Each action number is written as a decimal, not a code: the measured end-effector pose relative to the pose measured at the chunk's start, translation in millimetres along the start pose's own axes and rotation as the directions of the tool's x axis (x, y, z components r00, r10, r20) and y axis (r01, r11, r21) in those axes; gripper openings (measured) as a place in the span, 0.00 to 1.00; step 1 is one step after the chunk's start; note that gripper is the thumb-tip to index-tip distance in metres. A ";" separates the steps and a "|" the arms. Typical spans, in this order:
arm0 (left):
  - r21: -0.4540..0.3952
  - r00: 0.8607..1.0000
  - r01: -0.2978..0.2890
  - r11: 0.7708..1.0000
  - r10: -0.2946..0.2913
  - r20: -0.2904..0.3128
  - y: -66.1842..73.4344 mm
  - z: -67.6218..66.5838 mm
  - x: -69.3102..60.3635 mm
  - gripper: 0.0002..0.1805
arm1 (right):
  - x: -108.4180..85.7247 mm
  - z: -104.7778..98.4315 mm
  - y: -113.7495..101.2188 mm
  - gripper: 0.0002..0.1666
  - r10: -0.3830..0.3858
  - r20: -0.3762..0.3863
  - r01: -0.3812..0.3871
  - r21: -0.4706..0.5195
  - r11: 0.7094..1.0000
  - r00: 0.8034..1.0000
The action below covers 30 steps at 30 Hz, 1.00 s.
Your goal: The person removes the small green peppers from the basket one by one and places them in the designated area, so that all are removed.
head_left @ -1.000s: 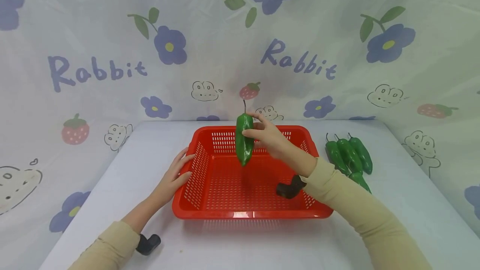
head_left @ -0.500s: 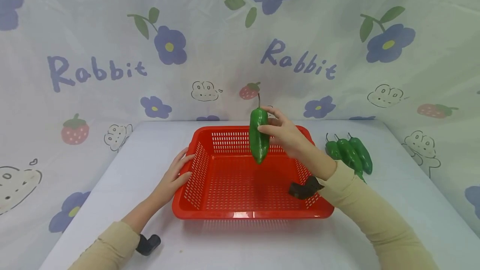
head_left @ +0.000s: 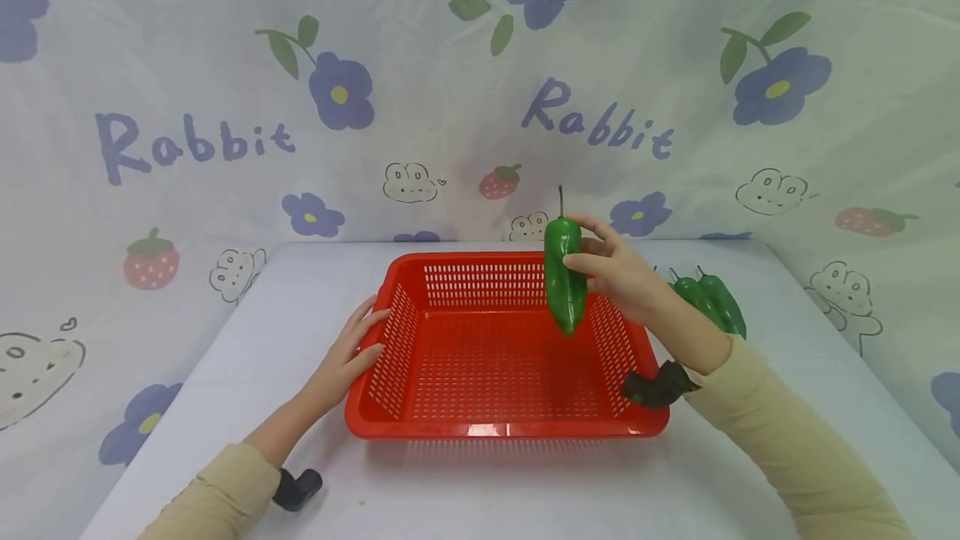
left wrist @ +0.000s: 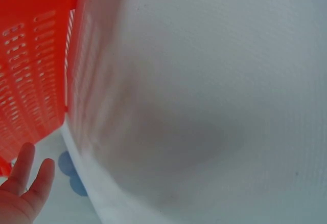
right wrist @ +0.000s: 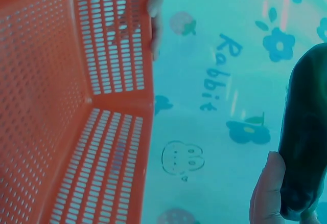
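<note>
My right hand (head_left: 618,273) pinches a glossy green pepper (head_left: 564,282) between thumb and fingers. The pepper hangs upright, stem up, above the right part of a red perforated plastic basket (head_left: 487,430), apart from it. In the right wrist view the pepper (right wrist: 306,132) looks dark, with a fingertip against its side. My left hand (head_left: 348,361) rests on the basket's left rim, its fingers fairly straight. The left wrist view shows two of its fingers (left wrist: 41,183) extended beside the basket wall (left wrist: 30,75). No item shows inside the basket.
More green peppers (head_left: 723,307) lie on the white table (head_left: 487,494) right of the basket, partly hidden behind my right forearm. Black wrist-worn devices (head_left: 660,386) sit at both sleeves. A printed cloth (head_left: 420,123) with flowers and rabbits hangs behind the table.
My right hand has carried the pepper rightward, from the basket's middle toward its right side. The forearm now covers more of the peppers on the table. My left hand has not moved.
</note>
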<state>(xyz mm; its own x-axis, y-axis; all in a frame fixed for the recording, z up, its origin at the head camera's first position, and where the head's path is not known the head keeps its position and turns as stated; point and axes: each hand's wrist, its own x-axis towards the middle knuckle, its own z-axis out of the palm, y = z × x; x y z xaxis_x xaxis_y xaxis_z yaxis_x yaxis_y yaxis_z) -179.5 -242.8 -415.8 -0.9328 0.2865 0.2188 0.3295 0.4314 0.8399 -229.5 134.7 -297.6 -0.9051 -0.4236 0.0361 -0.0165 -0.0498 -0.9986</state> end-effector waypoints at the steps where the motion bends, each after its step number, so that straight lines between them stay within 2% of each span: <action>1: -0.005 1.000 0.001 1.000 -0.001 0.001 -0.1 0.3 0.0 0.26 | -2.4 -3.1 0.0 0.32 -0.001 -0.001 0.001 0.000 1.000 1.000; 11: 0.006 1.000 0.002 1.000 -0.002 0.000 -0.3 0.2 0.4 0.26 | -25.5 -33.6 -0.6 0.33 -0.004 -0.060 0.000 -0.057 0.998 0.998; 18: 0.007 1.000 0.001 1.000 -0.001 -0.001 -1.1 -0.5 0.2 0.26 | -37.0 -50.7 6.2 0.29 -0.002 -0.080 0.004 0.016 1.000 0.997; 30: 0.009 1.000 0.001 1.000 -0.001 -0.004 0.6 -0.2 -0.2 0.26 | -58.0 -91.1 21.7 0.30 -0.071 -0.085 0.074 0.031 0.997 0.994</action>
<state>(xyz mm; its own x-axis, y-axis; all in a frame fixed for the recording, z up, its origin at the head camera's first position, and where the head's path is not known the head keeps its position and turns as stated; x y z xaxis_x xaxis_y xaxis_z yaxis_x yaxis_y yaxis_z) -179.2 -242.7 -415.3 -0.9337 0.2828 0.2194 0.3294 0.4392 0.8358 -216.1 240.6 -324.9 -0.9346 -0.3403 0.1034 -0.0700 -0.1089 -0.9916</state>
